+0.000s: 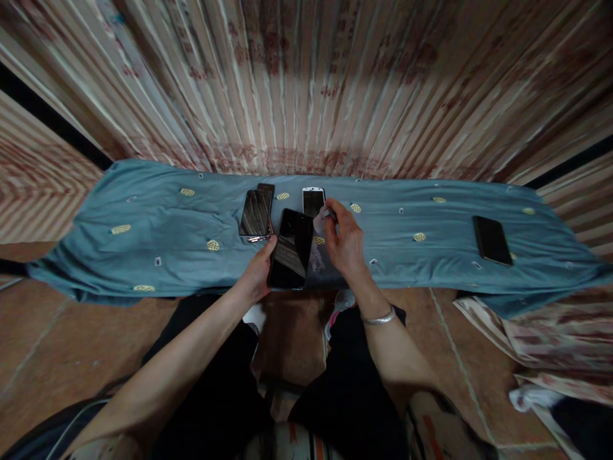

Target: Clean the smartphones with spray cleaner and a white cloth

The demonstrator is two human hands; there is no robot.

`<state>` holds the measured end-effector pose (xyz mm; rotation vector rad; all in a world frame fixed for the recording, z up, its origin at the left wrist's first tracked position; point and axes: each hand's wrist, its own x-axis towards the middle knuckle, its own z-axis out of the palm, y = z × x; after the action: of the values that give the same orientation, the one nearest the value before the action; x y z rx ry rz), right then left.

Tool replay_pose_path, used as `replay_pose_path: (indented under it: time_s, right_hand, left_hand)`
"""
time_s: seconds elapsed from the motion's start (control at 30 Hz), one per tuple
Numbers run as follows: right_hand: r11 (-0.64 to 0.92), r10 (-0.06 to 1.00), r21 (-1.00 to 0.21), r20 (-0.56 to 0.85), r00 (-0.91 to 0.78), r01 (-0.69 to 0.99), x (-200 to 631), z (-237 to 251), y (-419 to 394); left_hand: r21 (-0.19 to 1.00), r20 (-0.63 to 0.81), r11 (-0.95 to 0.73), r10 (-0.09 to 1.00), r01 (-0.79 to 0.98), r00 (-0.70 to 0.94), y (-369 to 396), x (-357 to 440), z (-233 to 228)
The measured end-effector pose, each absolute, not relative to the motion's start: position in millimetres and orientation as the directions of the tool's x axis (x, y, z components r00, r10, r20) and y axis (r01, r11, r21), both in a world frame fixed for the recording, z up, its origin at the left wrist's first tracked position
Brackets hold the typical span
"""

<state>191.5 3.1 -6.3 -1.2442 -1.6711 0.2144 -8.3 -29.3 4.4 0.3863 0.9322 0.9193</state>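
My left hand (260,271) grips a black smartphone (291,248) by its lower left edge, tilted with its glossy screen up. My right hand (345,243) is closed, its fingertips pinching a small pale grey piece (320,220), perhaps cloth or thin film, beside the phone's upper right edge. Below that hand lies a crumpled see-through scrap (317,259). Partly behind the held phone is a white-framed smartphone (313,202). To the left, a dark phone with a reflective screen (255,213) overlaps another dark phone (267,189).
A blue cloth (167,239) with yellow prints covers the long, narrow bench or table. Another black phone (492,240) lies toward its right end. A pleated, patterned curtain (306,89) hangs along the far edge. Brown tiles (426,345) form the floor below.
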Motion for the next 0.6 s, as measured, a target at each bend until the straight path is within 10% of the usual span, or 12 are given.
replay_pose_path:
  time_s: [0.27,0.6]
  right_hand:
    - [0.567,0.790,-0.462,0.541,-0.290,0.682,166.6,-12.4,-8.2]
    - [0.531,0.819,-0.545,0.525,-0.230,0.649,174.4,-18.8,-4.6]
  left_hand:
    - [0.659,-0.487,0.461,0.864,-0.595,0.130,-37.5,0.0,3.6]
    - [0.616,-0.412,0.477,0.873,-0.627,0.259,-46.8,1.8,0.8]
